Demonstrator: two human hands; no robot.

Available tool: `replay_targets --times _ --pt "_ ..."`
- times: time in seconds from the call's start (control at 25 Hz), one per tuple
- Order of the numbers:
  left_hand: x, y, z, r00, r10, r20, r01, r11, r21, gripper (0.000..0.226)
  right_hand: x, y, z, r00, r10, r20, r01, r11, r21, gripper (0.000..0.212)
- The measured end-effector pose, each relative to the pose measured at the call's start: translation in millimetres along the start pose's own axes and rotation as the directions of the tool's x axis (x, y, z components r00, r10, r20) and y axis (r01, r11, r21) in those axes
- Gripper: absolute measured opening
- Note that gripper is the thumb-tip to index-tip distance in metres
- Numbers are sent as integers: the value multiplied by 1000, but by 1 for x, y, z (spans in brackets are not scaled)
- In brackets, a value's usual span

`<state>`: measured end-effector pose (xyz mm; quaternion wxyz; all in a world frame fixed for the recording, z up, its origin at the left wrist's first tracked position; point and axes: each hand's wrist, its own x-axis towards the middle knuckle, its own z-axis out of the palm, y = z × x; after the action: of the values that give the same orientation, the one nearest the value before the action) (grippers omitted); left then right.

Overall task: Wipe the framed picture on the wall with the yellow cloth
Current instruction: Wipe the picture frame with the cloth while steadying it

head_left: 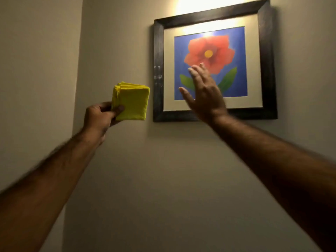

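Note:
A framed picture [267, 57] hangs on the beige wall at upper right: dark wooden frame, cream mat, a red flower on blue. My left hand [98, 119] is raised to the left of the frame and pinches a folded yellow cloth [133, 102] by its lower left corner; the cloth is clear of the frame. My right hand [205, 93] is held up flat with fingers spread in front of the lower left part of the picture, covering part of the stem and the mat. Whether it touches the glass I cannot tell.
A wall corner [78, 70] runs vertically at left. Bright light [209, 4] glares on the wall above the frame and on the picture's top. Whitish smudges [157, 73] mark the frame's left side.

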<state>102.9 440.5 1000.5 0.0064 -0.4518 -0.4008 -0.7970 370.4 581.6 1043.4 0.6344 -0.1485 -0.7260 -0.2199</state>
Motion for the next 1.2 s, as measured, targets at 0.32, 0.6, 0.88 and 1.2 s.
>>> replay_targets --times 0.32,0.6,0.88,1.2 --pt "85 49 101 996 87 -25 -88 995 -40 38 41 155 -96 999 44 -17 -46 859 -510 94" --pt "110 23 120 989 35 -142 -19 994 111 49 35 193 -83 988 142 62 -89 849 -522 109" --pt "85 26 137 834 519 -188 -301 713 633 65 32 199 -55 986 154 67 -94 838 -538 117" --pt "74 28 153 580 774 255 -427 22 904 38 31 198 -47 987 156 33 -112 824 -556 114"
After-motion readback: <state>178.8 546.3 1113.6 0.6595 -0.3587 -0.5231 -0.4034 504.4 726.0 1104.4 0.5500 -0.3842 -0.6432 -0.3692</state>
